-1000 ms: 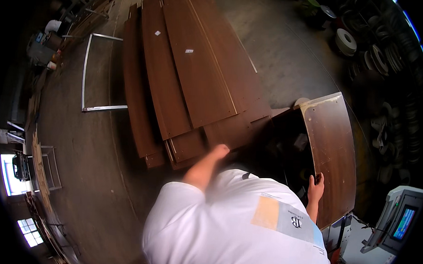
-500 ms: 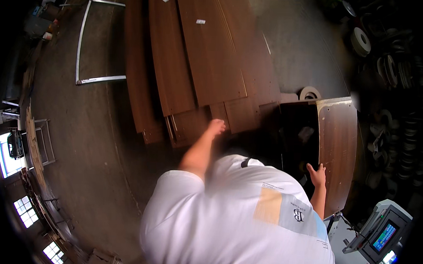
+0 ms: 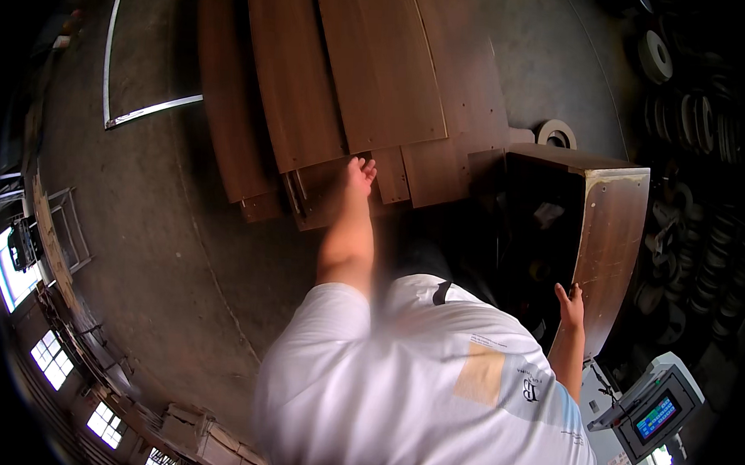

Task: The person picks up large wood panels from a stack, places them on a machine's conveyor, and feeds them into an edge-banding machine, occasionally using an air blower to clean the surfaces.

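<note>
My left hand [image 3: 361, 175] reaches forward to the near end of a stack of brown wooden panels, its fingers apart and loosely bent. Its fingertips are beside the near edge of the top panel [image 3: 383, 83]; whether they touch is hard to tell. A second brown panel [image 3: 291, 88] lies just to the left. Lower down, my right hand [image 3: 570, 306] is raised with thumb and fingers apart, holding nothing. Right by it stands a brown wooden box [image 3: 611, 243] with a dark hollow inside.
A machine with a lit screen [image 3: 657, 417] stands at the lower right. Rolls of edging strip [image 3: 697, 122] crowd the right side, and a pale ring-shaped roll [image 3: 557, 134] sits behind the box. A metal frame [image 3: 155, 109] lies on the floor at the left.
My left hand has moved forward and left to the top panel's near edge, its fingers opening out. My right hand stays beside the box. The view has shifted.
</note>
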Demonstrator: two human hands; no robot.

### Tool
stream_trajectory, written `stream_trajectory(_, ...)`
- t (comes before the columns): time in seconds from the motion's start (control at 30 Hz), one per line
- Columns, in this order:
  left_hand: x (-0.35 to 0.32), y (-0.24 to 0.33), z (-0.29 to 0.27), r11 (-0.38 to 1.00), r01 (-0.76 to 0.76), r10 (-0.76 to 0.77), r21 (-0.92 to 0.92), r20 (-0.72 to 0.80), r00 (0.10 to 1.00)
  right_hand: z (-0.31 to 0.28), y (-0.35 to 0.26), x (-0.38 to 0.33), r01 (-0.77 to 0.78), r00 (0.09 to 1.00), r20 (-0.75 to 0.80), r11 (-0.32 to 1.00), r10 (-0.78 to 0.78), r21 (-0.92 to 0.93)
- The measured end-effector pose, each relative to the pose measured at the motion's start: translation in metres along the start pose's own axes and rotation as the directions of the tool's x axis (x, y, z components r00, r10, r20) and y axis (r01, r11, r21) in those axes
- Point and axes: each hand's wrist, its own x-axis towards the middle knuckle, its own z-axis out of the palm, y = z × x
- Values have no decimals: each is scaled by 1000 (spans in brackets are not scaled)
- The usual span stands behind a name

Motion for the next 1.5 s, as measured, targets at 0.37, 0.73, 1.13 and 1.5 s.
stream_trajectory(0.37, 26, 4, 36, 948, 53, -76, -314, -60, 995, -6, -30, -22, -85, 996, -13, 996, 85, -6)
stream_trajectory(0.73, -15, 37, 43, 998, -53, 55, 16, -210, 976, -16, -56, -36, -89, 996, -6, 994, 88, -69)
stream_trajectory(1.13, -176, 6, 62, 1000, 28, -24, -11, 272, 962, -9, -80, -22, 390, 918, -154, 755, -366, 528)
stream_trajectory(1.5, -370, -121, 96, 907, 364, -416, 212, 594, 689, 6, -193, -38, -101, 753, 203, 194, -626, 976)
